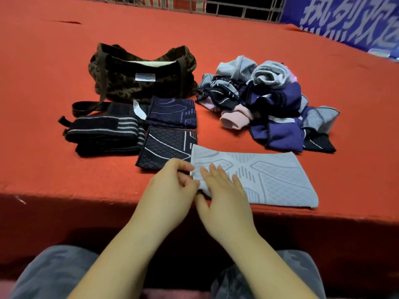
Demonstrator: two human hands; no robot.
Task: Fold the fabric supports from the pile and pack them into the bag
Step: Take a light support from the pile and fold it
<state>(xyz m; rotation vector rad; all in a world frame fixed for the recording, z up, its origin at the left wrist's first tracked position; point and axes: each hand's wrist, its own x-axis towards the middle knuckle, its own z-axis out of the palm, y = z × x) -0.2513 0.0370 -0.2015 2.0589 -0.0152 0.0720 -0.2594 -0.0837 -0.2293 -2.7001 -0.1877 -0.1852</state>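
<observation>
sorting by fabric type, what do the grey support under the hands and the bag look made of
Grey support: looks like stretchy knit fabric, matte, with a woven-in diamond and stripe texture; lies limp and flat.
Bag: seems a soft, fuzzy fabric in a dark mottled print, with plain webbing straps; it slumps rather than standing stiff. Exact fibres cannot be told.

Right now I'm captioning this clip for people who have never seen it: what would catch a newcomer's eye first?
First, the two hands at the near edge of the red table: the left hand pinches the end of a flat light grey support, and the right hand rests on it. Next, the tangled pile at right, and the camouflage bag at left behind three dark folded supports.
</observation>
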